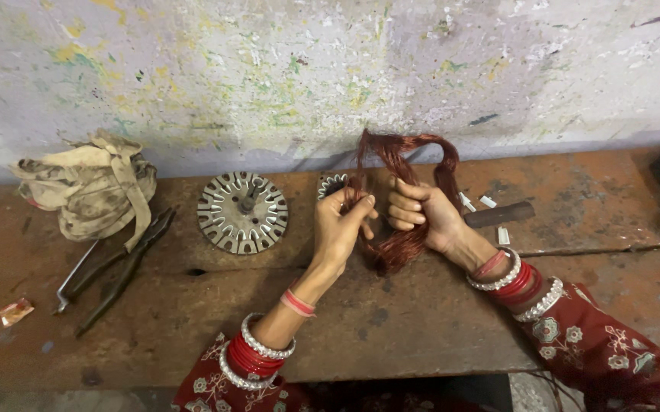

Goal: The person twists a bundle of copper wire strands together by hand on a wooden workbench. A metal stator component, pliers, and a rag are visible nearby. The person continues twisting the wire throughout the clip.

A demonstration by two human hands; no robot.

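Head: stator disc (242, 212), pliers (120, 267) beside wire coil (402, 191)

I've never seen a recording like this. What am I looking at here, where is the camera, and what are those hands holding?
There is no machine here: a person works with two bare hands, and the single camera sits on that person's head, looking down at a worn wooden bench against a paint-spattered wall.

Both hands hold one bundle of thin copper-coloured wire, looped up above the fingers. The left hand pinches strands of it; the right hand grips the bundle in a fist. Both wrists wear red and silvery bangles.

On the bench lie a round slotted metal disc and a second toothed part, mostly hidden behind the left hand. Further left are a crumpled dirty cloth and dark pliers. Right of the hands lie a dark bar-shaped tool and small white slips.
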